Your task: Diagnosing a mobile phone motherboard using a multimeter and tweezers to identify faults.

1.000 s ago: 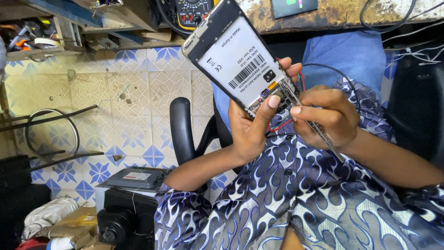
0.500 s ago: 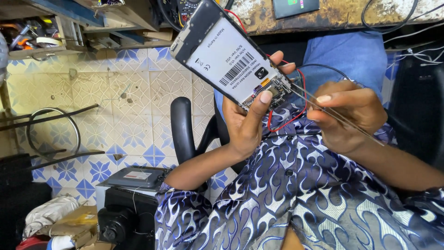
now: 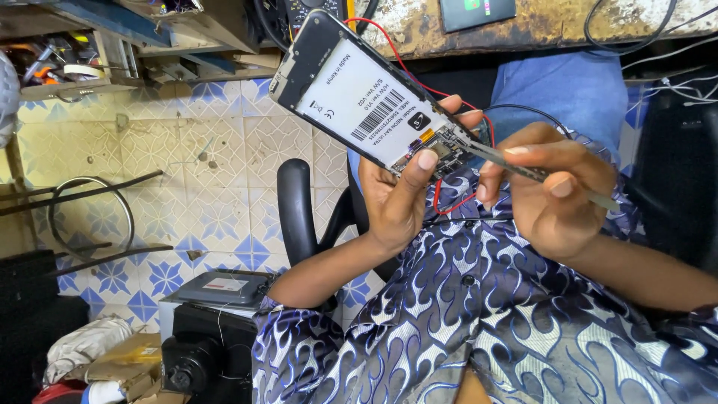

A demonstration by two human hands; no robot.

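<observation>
My left hand (image 3: 400, 194) holds up an opened mobile phone (image 3: 351, 93), back cover off, with a white label and bare circuit board at its lower end. My thumb rests on the board's edge. My right hand (image 3: 550, 187) pinches metal tweezers (image 3: 523, 170), whose tips touch the exposed board (image 3: 441, 150) at the phone's lower end. A red wire (image 3: 419, 82) and a black wire (image 3: 523, 111) run from the phone's lower end up toward the workbench.
A worn workbench edge (image 3: 553, 26) lies above, with cables and a dark device. A black chair armrest (image 3: 295, 202) sits under my left forearm. Patterned floor tiles (image 3: 194, 150), a grey box (image 3: 221, 288), metal rods and clutter lie to the left.
The phone has shifted a little lower and right in view. My right hand has drawn closer, bringing the tweezers' tips onto the board's end.
</observation>
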